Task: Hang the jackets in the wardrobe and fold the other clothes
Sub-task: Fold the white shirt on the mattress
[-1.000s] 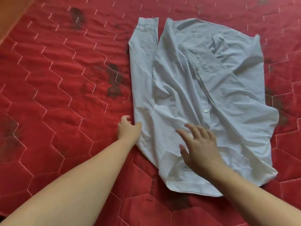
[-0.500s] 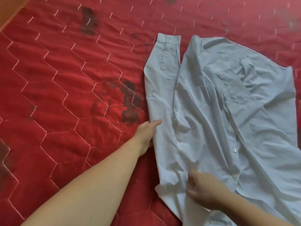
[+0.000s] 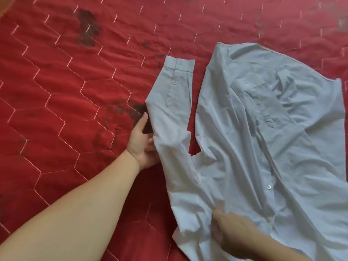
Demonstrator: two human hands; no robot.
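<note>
A red quilted bedspread (image 3: pixel 62 102), stitched in pale hexagon lines and marked with dark blotches (image 3: pixel 87 27), fills the left of the view. The left hand (image 3: pixel 144 143) reaches in across it, palm turned toward the shirt, its fingers hidden under the sleeve (image 3: pixel 170 112) edge and the thumb lying along that edge, so the grip holds the sleeve's fold. The sleeve runs up beside the body of the pale blue button-up shirt (image 3: pixel 263 147), its buttoned cuff (image 3: pixel 178 64) lying flat at the far end. The shirt lies rumpled on the bedspread. At the lower right the right hand (image 3: pixel 232 229) pinches a bunch of the shirt's fabric near the hem.
</note>
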